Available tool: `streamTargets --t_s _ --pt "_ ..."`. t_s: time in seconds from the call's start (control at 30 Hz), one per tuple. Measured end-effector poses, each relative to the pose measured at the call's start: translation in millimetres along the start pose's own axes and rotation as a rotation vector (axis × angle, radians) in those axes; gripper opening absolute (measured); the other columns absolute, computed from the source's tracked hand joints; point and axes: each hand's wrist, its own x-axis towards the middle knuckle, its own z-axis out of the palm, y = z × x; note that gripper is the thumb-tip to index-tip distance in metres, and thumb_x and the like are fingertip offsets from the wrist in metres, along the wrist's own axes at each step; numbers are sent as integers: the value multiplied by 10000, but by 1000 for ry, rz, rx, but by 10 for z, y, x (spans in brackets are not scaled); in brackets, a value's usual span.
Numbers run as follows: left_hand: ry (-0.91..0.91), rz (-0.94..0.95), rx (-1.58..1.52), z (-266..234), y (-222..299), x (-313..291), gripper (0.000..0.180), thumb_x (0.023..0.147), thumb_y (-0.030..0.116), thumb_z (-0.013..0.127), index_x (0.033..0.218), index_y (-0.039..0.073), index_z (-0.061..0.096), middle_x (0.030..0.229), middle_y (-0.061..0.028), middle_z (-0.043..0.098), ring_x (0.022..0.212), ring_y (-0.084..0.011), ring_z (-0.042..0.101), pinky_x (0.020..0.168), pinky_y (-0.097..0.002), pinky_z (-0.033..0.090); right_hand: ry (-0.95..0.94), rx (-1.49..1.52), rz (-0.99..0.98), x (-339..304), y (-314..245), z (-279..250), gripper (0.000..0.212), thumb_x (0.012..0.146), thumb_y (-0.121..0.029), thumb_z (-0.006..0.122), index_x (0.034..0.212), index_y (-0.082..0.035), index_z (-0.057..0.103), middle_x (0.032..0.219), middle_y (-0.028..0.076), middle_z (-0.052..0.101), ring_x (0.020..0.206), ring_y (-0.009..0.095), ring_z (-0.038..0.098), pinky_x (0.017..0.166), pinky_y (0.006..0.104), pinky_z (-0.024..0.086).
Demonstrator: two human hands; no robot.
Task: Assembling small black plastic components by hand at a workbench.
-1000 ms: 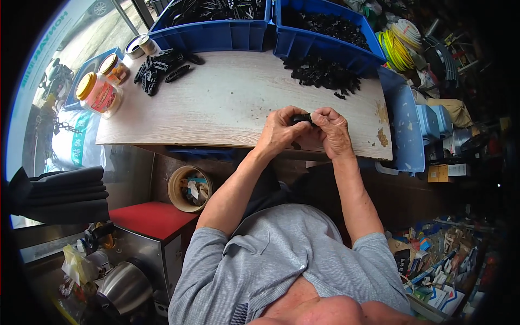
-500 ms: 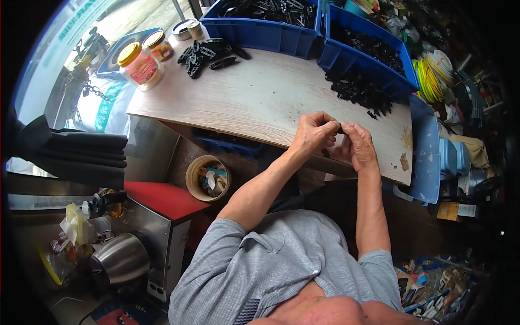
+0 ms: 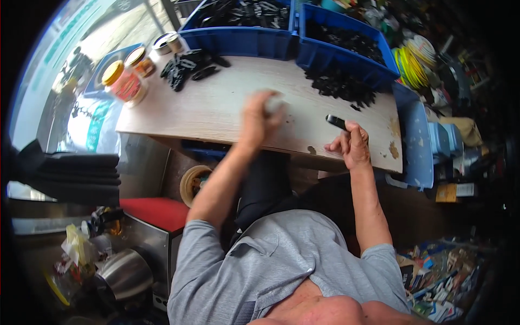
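My right hand (image 3: 355, 147) is closed on a small black oblong plastic piece (image 3: 336, 121), pinched so that it sticks out to the left above the table. My left hand (image 3: 261, 122) is over the middle of the table, smeared by motion; a greyish blur shows by its fingers and I cannot make out whether it holds anything. Similar black oblong pieces (image 3: 181, 67) lie in a pile at the table's far left. Small black parts (image 3: 341, 86) are heaped near the far right, in front of a blue bin (image 3: 346, 51).
The pale wooden table (image 3: 216, 111) has a worn front right corner. Another blue bin (image 3: 238, 42) holds many black pieces at the back. Jars, one a yellow-lidded jar (image 3: 123, 81), stand far left. Below are a waste bucket (image 3: 189, 184) and a red-topped cabinet (image 3: 154, 212).
My hands were together at the table's front edge. They have parted: the left has swung left, and the right now shows the black piece. The view has shifted slightly.
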Motion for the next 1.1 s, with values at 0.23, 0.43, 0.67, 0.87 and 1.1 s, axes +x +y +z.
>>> streamTargets --t_s 0.23,0.43,0.67,0.87,1.1 --pt "226 122 1059 -1098 -1141 815 395 864 182 646 1250 101 629 1271 -134 634 1212 -355 555 997 -448 458 724 130 -70 226 -472 -885 410 867 -438 695 936 -44 608 498 36 404 534 242 560 647 515 609" --pt "64 214 964 -1020 -1225 925 380 803 152 675 1179 103 647 1063 -98 682 1027 -310 615 870 -454 480 620 -165 1 374 -412 -1038 283 858 -304 751 979 -74 640 507 16 424 471 197 542 567 439 605" --pt "-38 351 787 -551 -769 671 264 931 216 637 1147 71 683 1102 -110 684 1023 -330 613 869 -453 468 456 -504 156 658 -413 -722 234 866 -268 747 1017 -112 659 547 2 477 420 121 509 409 301 513" --pt "-84 318 828 -584 -677 633 342 926 351 642 1152 97 679 1156 -94 664 1114 -319 581 905 -473 435 378 -772 140 756 -447 -548 150 868 -225 729 940 -100 688 639 37 565 423 116 504 357 285 435" --pt "160 390 234 -239 -350 233 331 792 -34 748 1107 31 672 1082 -162 669 1042 -308 638 887 -358 516 324 -870 100 732 -422 -537 156 871 -227 721 940 -91 690 592 13 534 397 120 499 352 277 435"
